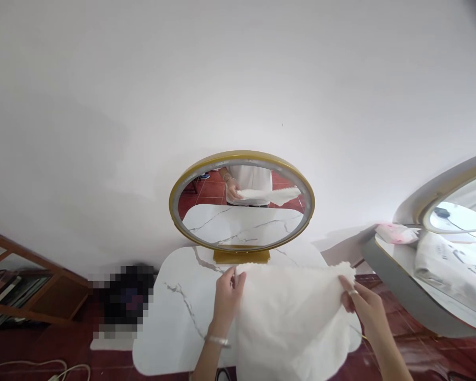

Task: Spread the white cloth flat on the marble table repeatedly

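Note:
A white cloth (291, 317) with a scalloped edge hangs spread between my two hands, above the marble-patterned tabletop (170, 323). My left hand (227, 296) pinches its upper left corner; a bracelet circles that wrist. At the upper right corner, my right hand (359, 299) grips the edge, with a ring on one finger. The cloth's lower end runs out of view at the bottom and hides part of the tabletop. Behind it stands an oval mirror (241, 154) with a gold frame, which reflects the cloth, a hand and a white top.
To the right is a second table (404, 293) bearing a white printed bag (452, 262), a pink-and-white packet (396, 233) and another mirror (432, 203). At left stands a wooden shelf (35, 256) with books. A pale cable (63, 368) lies on the red tiled floor (111, 365).

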`<action>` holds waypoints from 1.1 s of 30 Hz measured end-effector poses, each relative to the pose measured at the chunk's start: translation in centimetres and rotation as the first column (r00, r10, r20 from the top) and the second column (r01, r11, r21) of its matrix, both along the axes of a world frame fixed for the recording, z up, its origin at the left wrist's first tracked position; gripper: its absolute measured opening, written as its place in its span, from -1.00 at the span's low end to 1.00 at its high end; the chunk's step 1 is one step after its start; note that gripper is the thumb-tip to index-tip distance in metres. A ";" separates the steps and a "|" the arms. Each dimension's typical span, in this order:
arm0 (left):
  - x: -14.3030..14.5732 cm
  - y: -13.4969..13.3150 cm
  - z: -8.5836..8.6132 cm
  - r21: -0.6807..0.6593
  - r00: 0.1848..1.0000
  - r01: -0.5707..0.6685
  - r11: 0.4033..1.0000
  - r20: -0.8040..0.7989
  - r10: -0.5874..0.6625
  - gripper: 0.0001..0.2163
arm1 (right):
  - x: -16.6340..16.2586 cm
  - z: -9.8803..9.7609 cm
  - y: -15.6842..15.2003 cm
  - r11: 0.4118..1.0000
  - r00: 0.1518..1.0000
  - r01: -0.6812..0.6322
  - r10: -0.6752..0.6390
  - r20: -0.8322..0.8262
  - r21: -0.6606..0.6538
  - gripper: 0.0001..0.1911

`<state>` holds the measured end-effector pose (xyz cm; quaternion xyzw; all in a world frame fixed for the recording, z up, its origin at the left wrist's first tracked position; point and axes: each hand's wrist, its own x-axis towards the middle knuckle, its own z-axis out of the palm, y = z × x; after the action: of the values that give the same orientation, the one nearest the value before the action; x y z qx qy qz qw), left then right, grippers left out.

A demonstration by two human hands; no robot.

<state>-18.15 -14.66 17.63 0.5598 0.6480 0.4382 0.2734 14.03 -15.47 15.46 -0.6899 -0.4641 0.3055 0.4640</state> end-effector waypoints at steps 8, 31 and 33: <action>5.4 1.2 -9.9 -0.015 0.972 0.138 0.990 -0.192 -0.138 -0.60 | -0.4 -10.6 2.1 0.986 0.953 0.101 -0.135 0.271 0.136 -0.32; 10.8 5.8 -19.8 0.194 0.930 -0.135 0.972 -0.313 0.192 -0.66 | -0.7 -22.1 2.6 0.968 0.570 -0.223 0.037 0.821 0.111 -0.29; 12.0 5.5 -19.5 0.194 0.878 -0.167 0.967 -0.416 0.235 -0.65 | -0.7 -21.8 2.9 0.968 0.570 -0.218 0.020 0.822 0.128 -0.31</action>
<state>-6.14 -9.12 -1.87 0.5920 0.7122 0.3759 0.0310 13.30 -12.52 -6.31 -0.6655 -0.7005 -0.0668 0.2487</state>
